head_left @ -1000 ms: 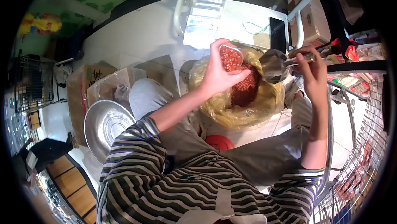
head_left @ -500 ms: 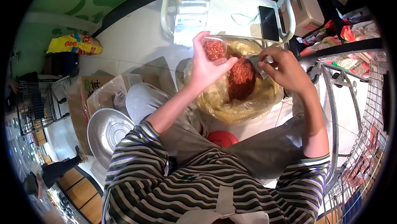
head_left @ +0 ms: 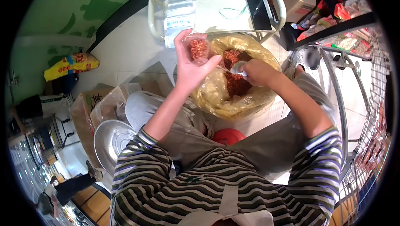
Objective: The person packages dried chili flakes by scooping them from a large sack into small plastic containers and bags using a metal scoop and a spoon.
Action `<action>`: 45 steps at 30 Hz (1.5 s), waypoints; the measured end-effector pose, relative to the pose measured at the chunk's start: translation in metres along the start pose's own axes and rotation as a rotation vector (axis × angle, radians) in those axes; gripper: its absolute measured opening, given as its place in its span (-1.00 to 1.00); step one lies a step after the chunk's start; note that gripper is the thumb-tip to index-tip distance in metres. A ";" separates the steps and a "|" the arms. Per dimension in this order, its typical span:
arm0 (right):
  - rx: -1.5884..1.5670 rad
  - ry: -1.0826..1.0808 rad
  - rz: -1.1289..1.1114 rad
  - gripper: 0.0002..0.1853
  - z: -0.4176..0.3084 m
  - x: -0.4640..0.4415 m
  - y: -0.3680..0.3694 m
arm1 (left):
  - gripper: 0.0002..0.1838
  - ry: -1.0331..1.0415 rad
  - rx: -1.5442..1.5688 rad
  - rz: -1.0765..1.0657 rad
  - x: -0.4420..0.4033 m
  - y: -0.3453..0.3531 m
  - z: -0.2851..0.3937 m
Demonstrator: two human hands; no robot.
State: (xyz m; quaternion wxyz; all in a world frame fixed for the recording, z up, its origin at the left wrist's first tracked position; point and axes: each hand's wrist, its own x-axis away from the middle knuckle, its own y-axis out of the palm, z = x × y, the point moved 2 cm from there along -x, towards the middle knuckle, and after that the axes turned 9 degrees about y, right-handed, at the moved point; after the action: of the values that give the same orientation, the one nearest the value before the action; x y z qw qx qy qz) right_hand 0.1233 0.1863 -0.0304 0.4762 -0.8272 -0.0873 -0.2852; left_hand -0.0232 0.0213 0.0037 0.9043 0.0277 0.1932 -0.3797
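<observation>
My left hand (head_left: 189, 67) is wrapped round a clear container (head_left: 198, 48) filled with red chili flakes, at the left edge of a yellow plastic bag (head_left: 216, 88). Inside the open bag lies a heap of dark red flakes (head_left: 238, 85). Over the heap, my right hand (head_left: 256, 72) grips the handle of a metal scoop (head_left: 238, 67). The scoop is low in the bag's mouth and partly hidden by my fingers, so how much it holds is unclear.
Beyond the bag stands a white bench (head_left: 208, 17) bearing stacked clear lids or trays (head_left: 180, 15) and a black phone (head_left: 258, 13). A metal basin (head_left: 110, 142) and cardboard boxes (head_left: 85, 109) are at left, a red round object (head_left: 228, 136) between my legs, a wire cart (head_left: 371, 130) at right.
My right hand has brought the scoop from the bag's right side down and left over the flakes. My left hand still holds the container. The view has shifted.
</observation>
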 end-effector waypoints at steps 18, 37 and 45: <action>-1.519 0.080 -0.234 -0.59 -0.014 -0.040 -0.014 | 0.00 0.126 0.482 -0.200 -0.001 -0.017 0.031; -0.971 -0.364 -0.101 -0.59 0.008 -0.096 -0.013 | -0.11 0.309 0.583 -0.131 0.004 -0.013 0.021; -0.684 -0.508 0.367 -0.69 0.035 -0.123 0.016 | -0.11 0.235 0.549 -0.100 0.010 -0.024 0.040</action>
State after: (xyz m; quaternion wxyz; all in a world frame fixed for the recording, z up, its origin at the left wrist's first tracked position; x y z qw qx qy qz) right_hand 0.0423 0.2224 -0.1242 0.1822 -0.9822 0.0454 0.0031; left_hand -0.0207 -0.0098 0.0390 0.8146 0.3053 0.1879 -0.4560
